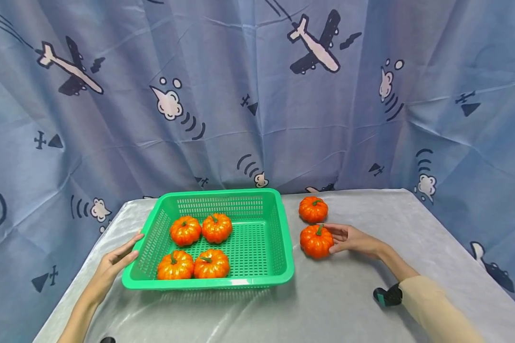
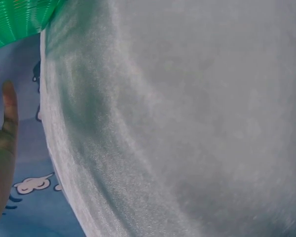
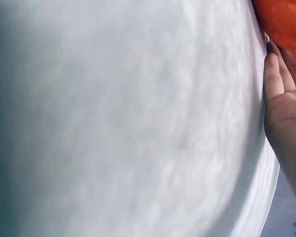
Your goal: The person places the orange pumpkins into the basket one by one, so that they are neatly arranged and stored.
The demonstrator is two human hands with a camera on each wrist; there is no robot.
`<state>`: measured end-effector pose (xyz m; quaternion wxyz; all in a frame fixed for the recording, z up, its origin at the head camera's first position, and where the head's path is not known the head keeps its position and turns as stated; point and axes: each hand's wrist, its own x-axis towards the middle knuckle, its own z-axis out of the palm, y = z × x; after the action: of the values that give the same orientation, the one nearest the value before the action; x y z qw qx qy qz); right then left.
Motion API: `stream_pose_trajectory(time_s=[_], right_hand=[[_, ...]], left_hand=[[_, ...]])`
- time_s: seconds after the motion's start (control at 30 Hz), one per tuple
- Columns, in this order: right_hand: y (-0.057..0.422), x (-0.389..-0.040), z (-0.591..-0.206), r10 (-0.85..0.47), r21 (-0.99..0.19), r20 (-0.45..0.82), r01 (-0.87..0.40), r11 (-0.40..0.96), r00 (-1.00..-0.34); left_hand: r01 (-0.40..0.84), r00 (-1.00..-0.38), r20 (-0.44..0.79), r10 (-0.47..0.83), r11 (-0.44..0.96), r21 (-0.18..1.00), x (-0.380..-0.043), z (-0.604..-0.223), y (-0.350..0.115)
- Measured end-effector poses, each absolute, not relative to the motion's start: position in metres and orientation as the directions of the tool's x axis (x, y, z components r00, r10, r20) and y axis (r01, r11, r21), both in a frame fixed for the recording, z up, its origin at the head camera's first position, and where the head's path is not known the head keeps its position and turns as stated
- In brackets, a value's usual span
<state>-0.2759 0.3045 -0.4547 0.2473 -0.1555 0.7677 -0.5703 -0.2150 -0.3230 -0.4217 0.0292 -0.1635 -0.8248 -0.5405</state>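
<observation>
A green plastic basket (image 1: 257,281) with mesh walls stands on the table, holding several small orange pumpkins (image 1: 176,265) with green stems. My left hand (image 1: 107,269) is at its left side, fingers extended and fingertips right at the rim. To the right of the basket, two more pumpkins sit on the table, one behind the other. My right hand (image 1: 354,239) reaches the nearer pumpkin (image 1: 315,242) from its right, the thumb at its front side and the other fingers toward its back. In the right wrist view, those fingers look nearly straight beside the pumpkin (image 3: 283,19).
Behind the nearer pumpkin lies the farther loose pumpkin (image 1: 313,209), close to it. A pale silvery cloth covers the table (image 1: 334,305). A blue curtain (image 1: 223,95) printed with airplanes hangs around the back and sides. A dark strap device (image 1: 388,295) is by the right wrist.
</observation>
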Motion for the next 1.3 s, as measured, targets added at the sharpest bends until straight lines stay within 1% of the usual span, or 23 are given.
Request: stream_pose_trajectory(time_s=[0.07,0.17,0.3,0.4,0.57,0.67,0.83,1.03,1.3], right_hand=[[0.299,-0.277,-0.453,-0.513,-0.944,-0.211,0.038,0.328,-0.832],[0.289,-0.279,-0.452,-0.535,-0.945,-0.185,-0.001,0.328,-0.824],[0.27,-0.281,-0.452,-0.596,-0.96,-0.121,-0.059,0.274,-0.793],[0.257,-0.28,-0.452,-0.607,-0.967,-0.098,-0.07,0.246,-0.788],[0.248,-0.279,-0.445,-0.549,-0.962,-0.06,-0.098,0.254,-0.834],[0.248,-0.282,-0.438,-0.527,-0.966,-0.042,-0.1,0.237,-0.849],[0.249,-0.286,-0.425,-0.498,-0.971,-0.042,-0.083,0.226,-0.866],[0.246,-0.289,-0.412,-0.468,-0.974,0.01,-0.115,0.196,-0.884],[0.242,-0.298,-0.402,-0.453,-0.981,0.067,-0.142,0.133,-0.889]], left_hand=[[0.301,-0.945,0.224,0.238,0.365,0.881,-0.216,-0.421,-0.323],[0.305,-0.944,0.228,0.239,0.364,0.88,-0.216,-0.421,-0.323],[0.315,-0.941,0.239,0.239,0.356,0.88,-0.217,-0.421,-0.323],[0.321,-0.94,0.249,0.235,0.35,0.88,-0.216,-0.422,-0.323],[0.314,-0.942,0.244,0.233,0.346,0.884,-0.215,-0.422,-0.321],[0.307,-0.944,0.238,0.228,0.348,0.886,-0.215,-0.422,-0.321],[0.301,-0.947,0.235,0.217,0.359,0.884,-0.215,-0.422,-0.322],[0.299,-0.948,0.231,0.219,0.361,0.883,-0.214,-0.422,-0.322],[0.302,-0.946,0.235,0.222,0.347,0.888,-0.214,-0.424,-0.322]])
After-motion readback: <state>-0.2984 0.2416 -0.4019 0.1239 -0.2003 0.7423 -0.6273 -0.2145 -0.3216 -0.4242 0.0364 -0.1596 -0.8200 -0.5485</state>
